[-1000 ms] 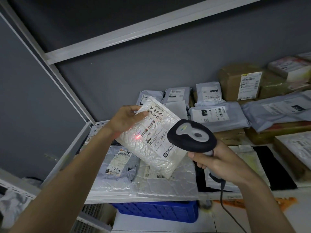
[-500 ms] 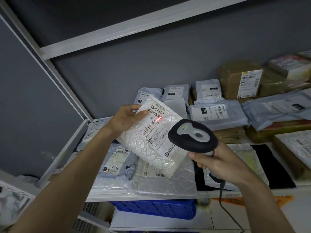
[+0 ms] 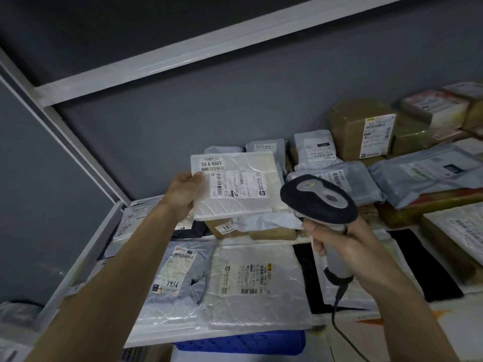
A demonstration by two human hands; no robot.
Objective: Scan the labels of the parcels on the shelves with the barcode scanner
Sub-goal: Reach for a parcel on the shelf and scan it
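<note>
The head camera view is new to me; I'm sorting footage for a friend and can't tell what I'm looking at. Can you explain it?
There is no machine here: a camera worn on a person's head looks forward and down, so both bare arms reach in from the bottom edge. The left hand grips a white bubble-wrap parcel by its left edge and holds it above the shelf, label facing the camera. The right hand grips the handle of a corded barcode scanner, its dark head beside the parcel. No red scan light shows on the label. Below lies a white metal shelf stocked with more parcels: grey plastic mailers, a flat bubble mailer and brown cardboard boxes at the back. A blue crate sits under the shelf.
</note>
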